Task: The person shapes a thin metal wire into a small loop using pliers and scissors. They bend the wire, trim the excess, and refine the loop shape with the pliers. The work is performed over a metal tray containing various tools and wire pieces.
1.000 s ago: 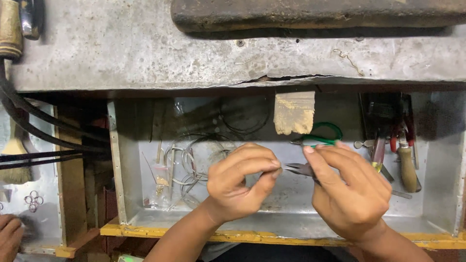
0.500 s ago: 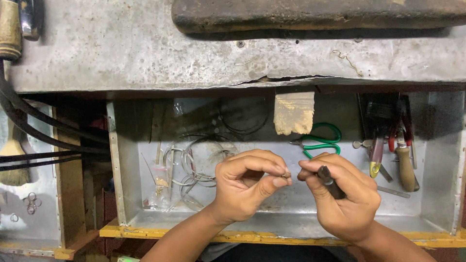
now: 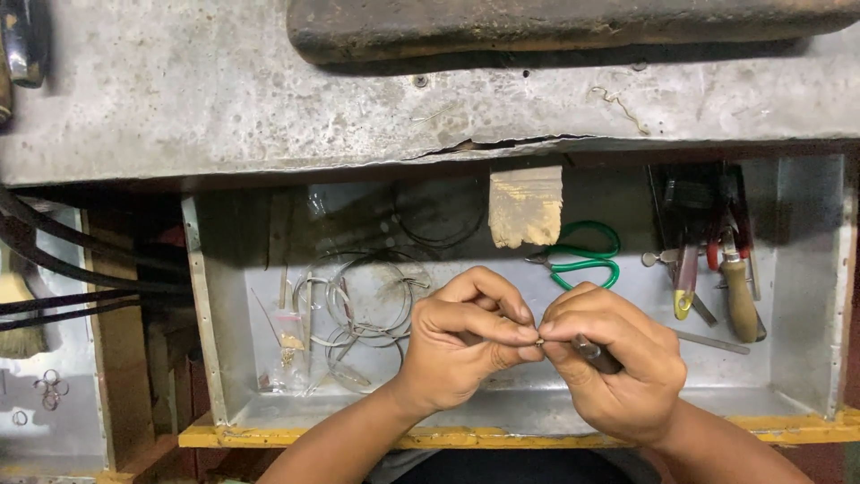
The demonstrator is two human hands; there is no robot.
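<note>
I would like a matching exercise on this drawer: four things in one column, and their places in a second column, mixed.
Things:
1. pliers
2. wire rings
3. brush
4. small piece

Places:
A. between the fingertips of both hands
B. outside the drawer, far left
C. drawer left part, beside a plastic bag
D. drawer back, below a yellowish block

Pairs: 1-D, 2-C, 3-B, 4-A

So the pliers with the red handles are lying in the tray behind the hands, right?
Not quite: the head view shows the pliers lying in the tray behind the hands have green handles, not red.
</note>
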